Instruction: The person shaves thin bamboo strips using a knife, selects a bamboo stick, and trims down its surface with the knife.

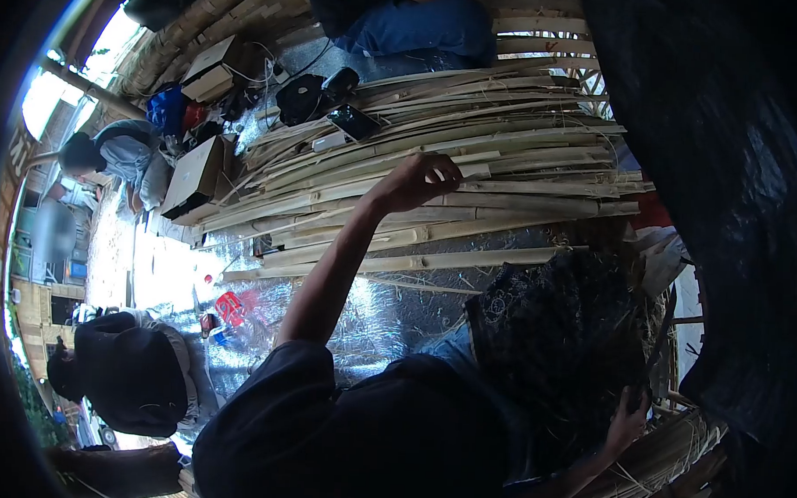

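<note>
Above a layer of long split bamboo strips [523, 209], my left hand [416, 183] reaches out with its fingers curled. It seems to pinch a pale bamboo strip [477, 172], though the grip is small in view. My right hand [625, 422] is low on the right, closed round something dark whose kind I cannot make out. Beside that hand, a dark patterned cloth [553, 333] covers my lap. Shiny foil-like sheeting [369, 327] lies under the strips and in front of me.
A phone [354, 122], a black bag [301, 99] and cardboard boxes [195, 179] lie by the strips. A red item [230, 308] rests on the sheeting. Several people sit around, one in a dark top [131, 371]. A dark sheet [726, 173] hangs at right.
</note>
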Demonstrator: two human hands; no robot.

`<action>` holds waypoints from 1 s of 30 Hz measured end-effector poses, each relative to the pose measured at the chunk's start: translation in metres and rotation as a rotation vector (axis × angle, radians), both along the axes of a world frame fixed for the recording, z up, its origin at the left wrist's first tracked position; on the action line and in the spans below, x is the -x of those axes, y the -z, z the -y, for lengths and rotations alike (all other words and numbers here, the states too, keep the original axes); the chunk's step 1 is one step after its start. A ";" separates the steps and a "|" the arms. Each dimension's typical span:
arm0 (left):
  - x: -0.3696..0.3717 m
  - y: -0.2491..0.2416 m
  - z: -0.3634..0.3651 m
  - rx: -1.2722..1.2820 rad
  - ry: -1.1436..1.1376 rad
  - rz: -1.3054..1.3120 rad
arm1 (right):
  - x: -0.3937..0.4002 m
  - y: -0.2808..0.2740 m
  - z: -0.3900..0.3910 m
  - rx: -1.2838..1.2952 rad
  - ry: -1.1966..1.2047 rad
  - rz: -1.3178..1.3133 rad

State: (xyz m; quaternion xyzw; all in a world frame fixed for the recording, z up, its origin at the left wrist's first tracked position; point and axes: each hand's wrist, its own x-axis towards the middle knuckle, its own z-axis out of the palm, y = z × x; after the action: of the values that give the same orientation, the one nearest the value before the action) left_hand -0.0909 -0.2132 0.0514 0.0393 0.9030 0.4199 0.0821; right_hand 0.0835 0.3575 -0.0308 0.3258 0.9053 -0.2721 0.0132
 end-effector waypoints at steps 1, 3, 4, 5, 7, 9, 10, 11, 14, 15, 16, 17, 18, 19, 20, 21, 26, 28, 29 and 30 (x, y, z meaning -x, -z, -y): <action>0.000 -0.003 -0.010 -0.001 0.019 -0.045 | 0.003 -0.005 0.006 0.007 -0.020 0.009; -0.002 -0.014 -0.027 0.045 0.070 -0.200 | 0.005 -0.019 0.015 0.015 -0.003 0.065; -0.006 -0.024 -0.040 0.002 0.059 -0.218 | 0.009 -0.025 0.017 0.023 0.022 0.110; -0.012 -0.043 -0.060 0.036 -0.044 -0.201 | 0.007 -0.017 0.012 -0.031 -0.005 0.070; -0.018 -0.066 -0.084 0.045 -0.038 -0.354 | 0.002 -0.003 0.008 -0.059 -0.012 0.035; -0.020 -0.099 -0.112 -0.005 -0.066 -0.412 | 0.001 -0.010 0.014 -0.103 -0.022 -0.015; -0.020 -0.111 -0.123 -0.103 -0.071 -0.416 | 0.001 -0.013 0.017 -0.172 -0.059 -0.060; -0.012 -0.121 -0.124 -0.128 0.014 -0.425 | 0.001 -0.009 0.016 -0.171 -0.034 -0.070; 0.010 -0.156 -0.146 -0.284 0.082 -0.350 | -0.004 -0.005 0.015 -0.170 -0.011 -0.138; 0.016 -0.168 -0.158 -0.270 0.099 -0.358 | -0.003 -0.004 0.016 -0.177 -0.028 -0.194; 0.022 -0.180 -0.174 -0.303 0.103 -0.391 | -0.003 -0.003 0.017 -0.161 -0.015 -0.205; 0.026 -0.189 -0.189 -0.336 0.108 -0.421 | -0.004 -0.004 0.018 -0.180 -0.011 -0.195; 0.028 -0.195 -0.203 -0.323 0.125 -0.428 | -0.005 -0.003 0.017 -0.203 -0.007 -0.185; 0.030 -0.200 -0.218 -0.337 0.175 -0.449 | -0.005 -0.001 0.016 -0.194 0.008 -0.193; 0.031 -0.204 -0.233 -0.355 0.226 -0.467 | -0.005 0.000 0.017 -0.219 0.003 -0.233; 0.029 -0.206 -0.249 -0.369 0.277 -0.472 | -0.006 0.000 0.017 -0.246 0.002 -0.266; 0.005 -0.196 -0.345 -0.372 0.467 -0.431 | -0.010 -0.001 0.014 -0.177 0.041 -0.228; -0.004 -0.188 -0.380 -0.317 0.600 -0.411 | -0.014 0.001 0.013 -0.201 0.041 -0.264; -0.011 -0.190 -0.397 -0.265 0.613 -0.275 | -0.017 0.025 0.013 -0.386 0.035 -0.400; -0.013 -0.186 -0.413 -0.264 0.633 -0.276 | -0.019 0.028 0.012 -0.388 0.055 -0.400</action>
State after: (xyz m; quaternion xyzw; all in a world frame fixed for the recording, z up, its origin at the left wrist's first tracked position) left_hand -0.0777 0.2003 0.2373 0.3831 0.7868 0.4774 0.0797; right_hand 0.1021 0.3455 -0.0592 0.2866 0.9158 -0.1531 -0.2358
